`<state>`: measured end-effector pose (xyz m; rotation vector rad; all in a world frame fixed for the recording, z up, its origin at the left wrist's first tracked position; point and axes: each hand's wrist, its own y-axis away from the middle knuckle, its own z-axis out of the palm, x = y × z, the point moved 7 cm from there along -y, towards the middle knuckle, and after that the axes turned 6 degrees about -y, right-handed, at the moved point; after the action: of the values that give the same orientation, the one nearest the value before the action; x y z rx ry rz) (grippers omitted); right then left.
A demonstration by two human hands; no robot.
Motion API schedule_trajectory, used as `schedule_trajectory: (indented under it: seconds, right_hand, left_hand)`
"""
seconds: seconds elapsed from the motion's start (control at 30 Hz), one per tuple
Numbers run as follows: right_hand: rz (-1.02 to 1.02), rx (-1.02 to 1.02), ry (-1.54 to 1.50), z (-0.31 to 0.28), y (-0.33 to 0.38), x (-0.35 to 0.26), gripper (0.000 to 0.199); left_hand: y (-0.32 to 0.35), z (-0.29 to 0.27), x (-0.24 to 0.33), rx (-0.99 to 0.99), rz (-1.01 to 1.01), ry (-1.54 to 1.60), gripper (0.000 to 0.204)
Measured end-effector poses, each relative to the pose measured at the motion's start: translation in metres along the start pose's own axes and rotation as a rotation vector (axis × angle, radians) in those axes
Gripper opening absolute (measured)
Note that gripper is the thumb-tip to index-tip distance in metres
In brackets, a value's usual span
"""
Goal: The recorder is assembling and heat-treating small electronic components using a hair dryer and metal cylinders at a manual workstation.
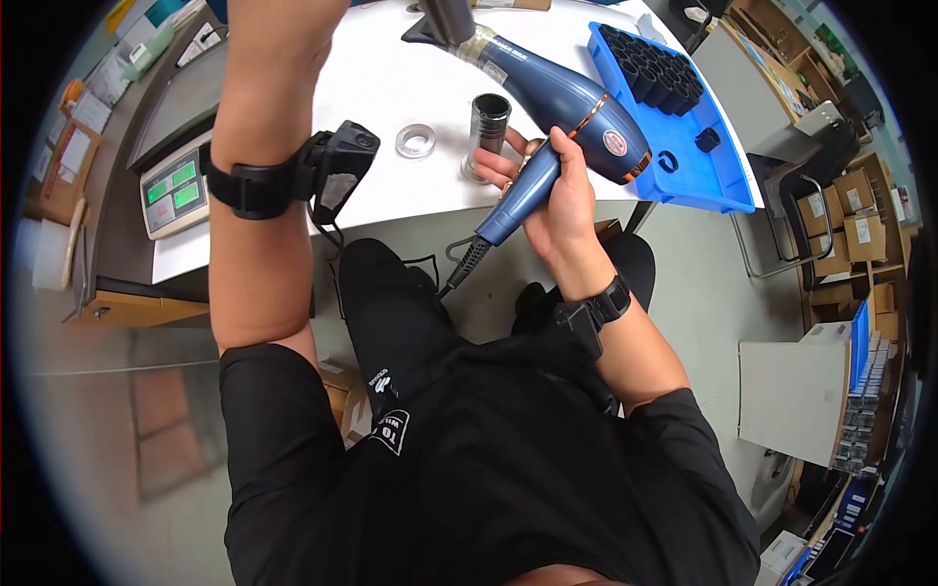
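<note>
My right hand [567,200] grips the handle of a dark blue hair dryer [557,93] with copper trim. The fingers come round the handle from behind and the thumb lies along its near side. The dryer's black nozzle points to the upper left, with tape wrapped behind it. A grey metal cylinder [448,18] overlaps the nozzle at the top edge. My left arm reaches up there too; only the base of my left hand [288,24] shows, its fingers out of the picture. Close to my right fingertips stands a clear tube with a dark upper part [490,112]. Left of it lies a clear ring [415,142].
A blue tray [699,181] at the table's right holds many black cylindrical parts [655,73] and a loose black ring [668,161]. A digital scale [176,190] sits at the left. The dryer's cord [467,266] hangs over the white table's near edge.
</note>
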<state>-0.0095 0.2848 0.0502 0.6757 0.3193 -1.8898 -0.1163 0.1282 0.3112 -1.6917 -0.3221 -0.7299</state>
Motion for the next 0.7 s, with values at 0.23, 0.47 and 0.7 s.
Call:
schedule_trajectory:
  seconds: [0.23,0.47,0.7]
  right_hand:
    - [-0.065,0.044,0.083,-0.038,0.008,-0.052,0.040]
    - [-0.196,0.058,0.559,-0.040,0.047,-0.166,0.039]
    - [-0.091,0.005,0.801,-0.022,0.066,-0.228,0.040]
  left_hand:
    - [0.021,-0.024,-0.071,-0.067,-0.167,-0.410,0.022]
    - [0.071,-0.058,-0.151,-0.039,-0.184,-0.790,0.029]
    - [0.088,-0.054,-0.169,-0.011,-0.236,-0.677,0.031]
